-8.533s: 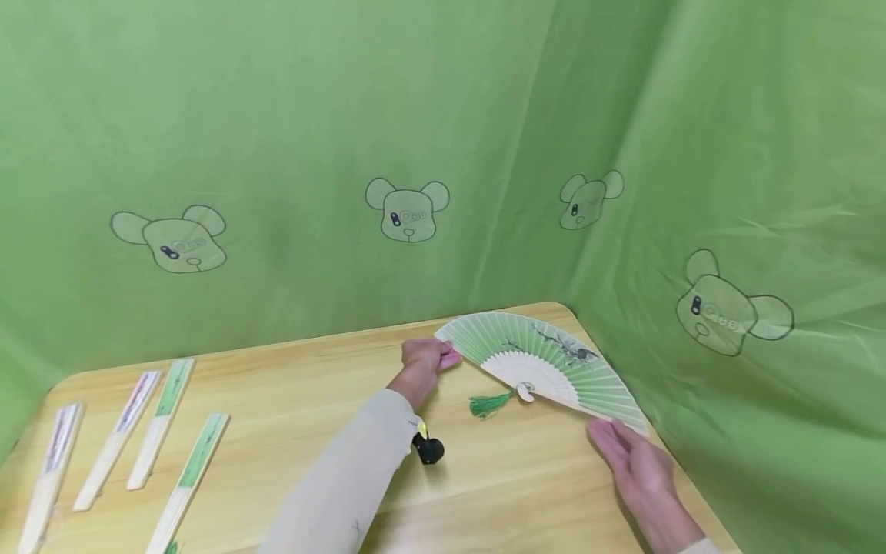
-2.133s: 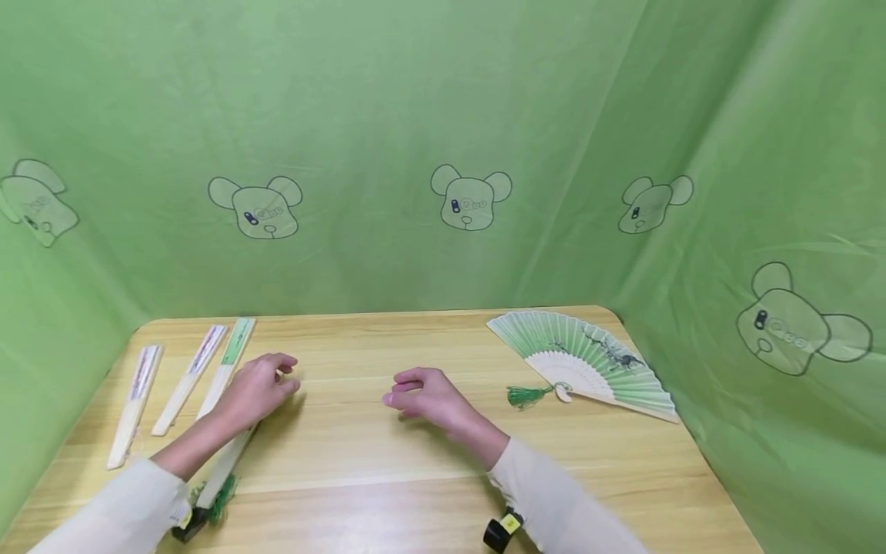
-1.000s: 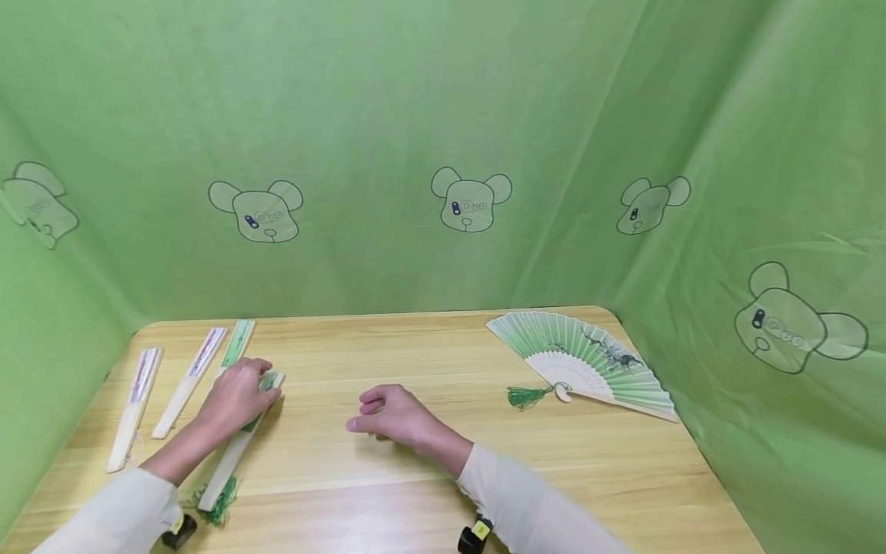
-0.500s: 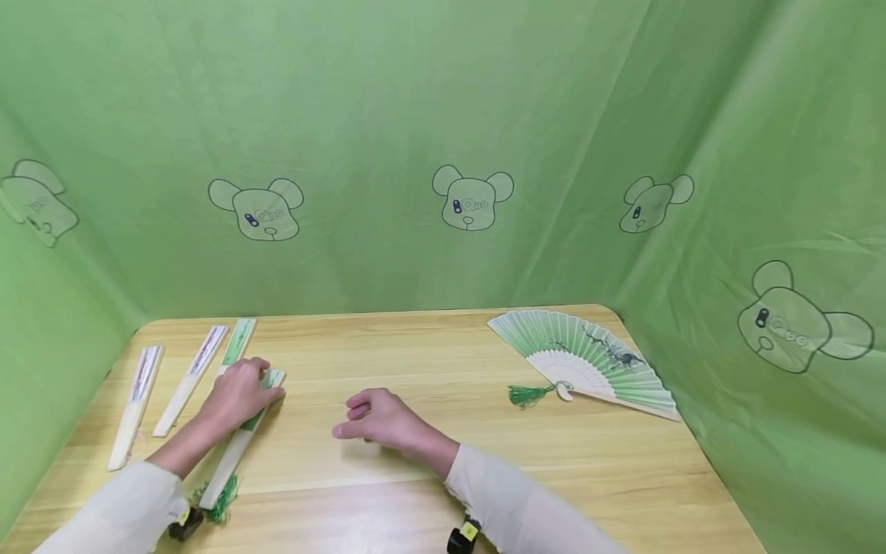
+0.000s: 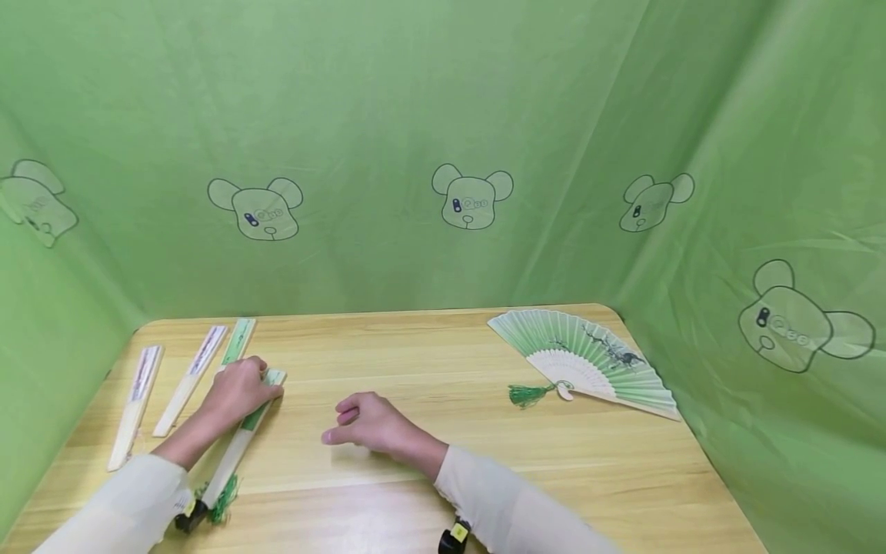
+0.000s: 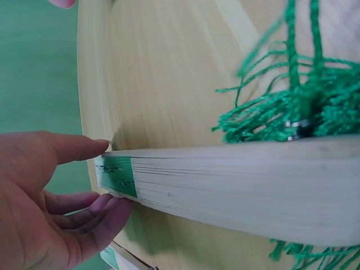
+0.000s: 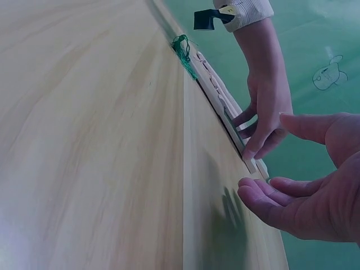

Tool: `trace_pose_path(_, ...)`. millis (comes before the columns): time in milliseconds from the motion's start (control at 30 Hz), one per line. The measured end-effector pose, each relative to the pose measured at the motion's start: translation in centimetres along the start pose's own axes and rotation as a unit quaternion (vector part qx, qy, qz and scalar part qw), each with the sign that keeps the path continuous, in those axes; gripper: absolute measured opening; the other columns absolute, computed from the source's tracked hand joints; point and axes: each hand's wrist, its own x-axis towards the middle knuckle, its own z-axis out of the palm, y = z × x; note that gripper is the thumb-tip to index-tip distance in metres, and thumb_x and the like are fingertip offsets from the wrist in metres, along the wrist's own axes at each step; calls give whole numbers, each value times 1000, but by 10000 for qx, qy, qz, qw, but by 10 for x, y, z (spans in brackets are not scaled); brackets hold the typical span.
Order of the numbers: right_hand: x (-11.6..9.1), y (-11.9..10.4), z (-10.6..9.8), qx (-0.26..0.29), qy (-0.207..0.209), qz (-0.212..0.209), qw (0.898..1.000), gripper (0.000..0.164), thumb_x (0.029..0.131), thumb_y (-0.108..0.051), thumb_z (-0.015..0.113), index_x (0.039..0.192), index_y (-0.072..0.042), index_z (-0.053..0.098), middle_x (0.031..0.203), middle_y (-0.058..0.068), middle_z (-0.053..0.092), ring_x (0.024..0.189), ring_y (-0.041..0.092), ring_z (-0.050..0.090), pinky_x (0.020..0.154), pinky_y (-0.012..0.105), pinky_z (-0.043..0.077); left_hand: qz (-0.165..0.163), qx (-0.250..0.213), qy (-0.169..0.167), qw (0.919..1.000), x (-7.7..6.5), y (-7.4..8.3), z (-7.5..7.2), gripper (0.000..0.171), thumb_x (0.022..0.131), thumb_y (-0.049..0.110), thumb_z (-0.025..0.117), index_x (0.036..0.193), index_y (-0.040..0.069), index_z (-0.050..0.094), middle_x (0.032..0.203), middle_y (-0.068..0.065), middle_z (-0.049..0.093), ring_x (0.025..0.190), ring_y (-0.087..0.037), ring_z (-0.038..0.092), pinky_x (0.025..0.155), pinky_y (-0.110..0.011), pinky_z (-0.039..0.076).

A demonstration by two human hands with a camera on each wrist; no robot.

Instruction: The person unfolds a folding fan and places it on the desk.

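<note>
My left hand (image 5: 238,392) pinches the top end of a folded hand fan (image 5: 235,460), which has pale ribs, a green leaf and a green tassel (image 5: 224,504) at its narrow end. In the left wrist view the thumb lies along one edge of this fan (image 6: 242,180) and the fingers along the other. To its right, my right hand (image 5: 381,423) hovers over the table, holding nothing, its fingers loosely bent. A spread green fan (image 5: 581,358) with a dark branch print lies at the right, its tassel (image 5: 527,395) pointing left.
Left of my left hand lie two folded fans with purplish print, a left one (image 5: 136,404) and a right one (image 5: 190,381), plus a green folded fan (image 5: 238,338) partly covered by the hand. Green fabric walls (image 5: 367,154) surround the wooden table (image 5: 415,338).
Both hands have left the spread fan at the right, which stays put. My left hand has settled onto the folded green fan's end, and my right hand has drifted left toward it.
</note>
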Motion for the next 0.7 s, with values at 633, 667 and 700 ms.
trace_pose_path(633,4,0,15,-232,-112,-23,9997,57,84,-24,88,130,-2,65,114,7,73,100,17,68,88,34,65,-530,-841,-111,9950,5,0,-5,44,84,20,80,56,17,46,49,10,38,45,-6,40,40,-16,37)
trace_pose_path(667,4,0,16,-241,-117,-15,9996,56,84,-24,88,130,-2,65,113,7,73,100,17,68,87,34,65,-636,-993,-155,9929,5,0,-5,39,84,20,80,59,15,51,51,9,43,45,-6,45,40,-18,43)
trace_pose_path(700,4,1,16,-237,-114,-8,9997,56,84,-24,88,130,-2,65,113,6,73,99,17,67,87,33,65,-750,-1114,-212,9907,5,0,-6,34,84,20,80,62,12,56,52,7,47,46,-7,49,41,-19,48)
